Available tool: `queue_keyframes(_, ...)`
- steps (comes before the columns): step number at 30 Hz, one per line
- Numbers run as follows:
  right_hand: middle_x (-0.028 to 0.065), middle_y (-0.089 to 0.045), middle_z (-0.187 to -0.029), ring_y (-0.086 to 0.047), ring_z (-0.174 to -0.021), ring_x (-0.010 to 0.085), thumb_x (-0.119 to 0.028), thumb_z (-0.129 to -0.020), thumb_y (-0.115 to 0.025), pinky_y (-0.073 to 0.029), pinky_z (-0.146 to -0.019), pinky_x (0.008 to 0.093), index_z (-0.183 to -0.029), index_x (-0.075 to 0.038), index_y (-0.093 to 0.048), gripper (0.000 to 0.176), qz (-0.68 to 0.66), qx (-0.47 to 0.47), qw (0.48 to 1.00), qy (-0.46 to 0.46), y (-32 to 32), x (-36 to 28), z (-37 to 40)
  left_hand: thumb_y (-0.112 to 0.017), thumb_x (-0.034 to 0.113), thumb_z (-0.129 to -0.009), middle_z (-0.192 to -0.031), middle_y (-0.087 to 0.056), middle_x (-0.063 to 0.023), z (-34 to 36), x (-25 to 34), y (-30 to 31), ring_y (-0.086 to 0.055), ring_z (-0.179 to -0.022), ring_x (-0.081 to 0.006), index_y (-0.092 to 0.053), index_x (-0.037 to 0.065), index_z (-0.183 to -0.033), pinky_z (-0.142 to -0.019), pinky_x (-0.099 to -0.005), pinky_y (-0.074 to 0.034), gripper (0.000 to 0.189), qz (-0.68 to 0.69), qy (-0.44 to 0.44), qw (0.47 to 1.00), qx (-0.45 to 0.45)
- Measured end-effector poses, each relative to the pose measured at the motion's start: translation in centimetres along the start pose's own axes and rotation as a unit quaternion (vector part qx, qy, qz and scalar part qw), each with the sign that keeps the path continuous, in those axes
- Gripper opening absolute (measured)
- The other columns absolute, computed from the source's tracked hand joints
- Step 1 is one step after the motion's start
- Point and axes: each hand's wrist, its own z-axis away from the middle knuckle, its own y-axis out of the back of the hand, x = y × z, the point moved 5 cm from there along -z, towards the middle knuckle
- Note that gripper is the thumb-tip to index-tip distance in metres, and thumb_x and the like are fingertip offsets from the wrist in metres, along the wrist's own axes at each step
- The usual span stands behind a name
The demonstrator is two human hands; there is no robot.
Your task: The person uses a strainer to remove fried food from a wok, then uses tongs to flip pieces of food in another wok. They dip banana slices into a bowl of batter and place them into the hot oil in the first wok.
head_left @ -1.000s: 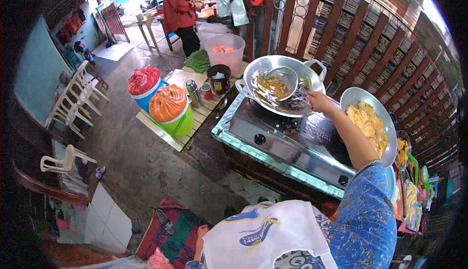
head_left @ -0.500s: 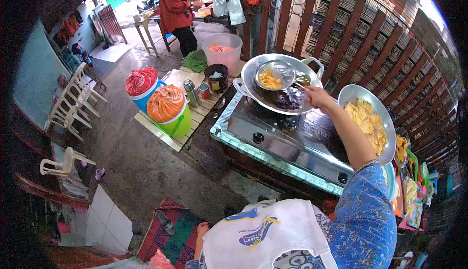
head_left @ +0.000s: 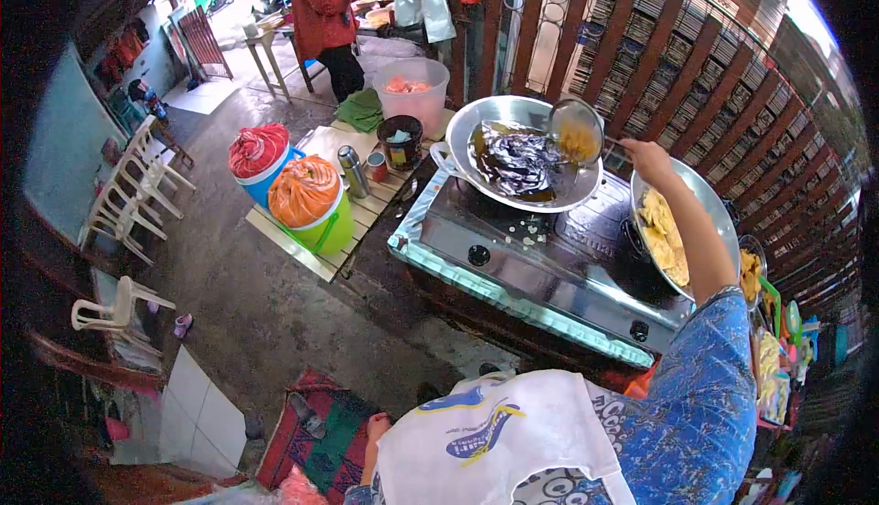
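My right hand (head_left: 652, 164) is closed around the handle of a wire skimmer (head_left: 577, 131). Golden fried pieces (head_left: 578, 142) lie in the skimmer, which is tilted over the right rim of a wide wok (head_left: 472, 181). Dark, shiny oil (head_left: 517, 162) fills the wok's bottom. Below my right forearm, a big metal bowl (head_left: 723, 221) holds a heap of yellow fried food (head_left: 664, 238). My left hand (head_left: 376, 428) hangs low beside the white apron (head_left: 513, 441), over the floor mat. Its fingers are largely hidden.
The wok stands on a gas stove (head_left: 540, 267). At left, a low slatted table (head_left: 302, 253) bears lidded buckets, a flask (head_left: 352, 171) and a clear tub (head_left: 412, 88). A slatted fence (head_left: 641, 56) runs behind. A person in red (head_left: 320, 15) stands farther off.
My right hand has moved right and up, lifting the skimmer with the fried pieces from over the wok's middle to its right rim. The left hand stays low.
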Motion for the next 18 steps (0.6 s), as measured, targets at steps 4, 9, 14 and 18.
queue_keyframes(4, 0.0185, -0.057, -0.077, -0.056, -0.073, 0.0337, -0.014, -0.073, -0.048, -0.044, -0.067, 0.0404, -0.103, -0.013, -0.053, 0.031, -0.055, -0.076, 0.99, 0.101, -5.4, 0.0, -1.0, -0.055, 0.018, -0.066, -0.073, -0.061, -0.0099, -1.4, 0.2, -0.3, -0.058, -0.066, -0.0194, -0.06, 0.008, -0.083, -0.06, -0.0299, -0.045, 0.021, -0.21, -0.151, 0.966, 0.015)
queue_keyframes(9, 0.0116, -0.058, -0.068, -0.054, -0.055, 0.0205, -0.01, -0.073, -0.047, -0.043, -0.048, 0.0328, -0.104, -0.002, -0.051, 0.032, -0.224, -0.181, 0.958, 0.007, -5.2, -5.8, 2.4, -0.055, 0.017, -0.066, -0.075, -0.06, -0.0094, -0.9, -0.7, -0.3, -0.057, -0.068, -0.0195, -0.058, 0.007, -0.084, -0.063, -0.0297, -0.045, 0.021, -0.115, -0.043, 0.992, -0.008)
queue_keyframes(14, 0.0113, -0.051, -0.055, -0.046, -0.04, 0.0178, -0.015, -0.079, -0.047, -0.038, -0.037, 0.0332, -0.091, -0.005, -0.057, 0.019, -0.266, -0.106, 0.957, 0.047, -7.2, -9.8, 1.4, -0.053, 0.015, -0.066, -0.075, -0.06, -0.0076, -0.2, -0.6, -0.1, -0.056, -0.067, -0.0186, -0.057, 0.005, -0.082, -0.064, -0.029, -0.044, 0.019, -0.096, -0.022, 0.995, -0.019)
queue_keyframes(18, 0.0097, -0.052, -0.055, -0.045, -0.04, 0.0188, -0.018, -0.081, -0.045, -0.036, -0.035, 0.035, -0.089, -0.006, -0.056, 0.018, -0.271, -0.035, 0.962, 0.004, -10.9, -10.8, -0.9, -0.054, 0.016, -0.067, -0.074, -0.06, -0.0071, 0.7, -0.2, 0.2, -0.056, -0.067, -0.0186, -0.057, 0.005, -0.084, -0.063, -0.0296, -0.044, 0.021, -0.062, -0.009, 0.998, 0.019)
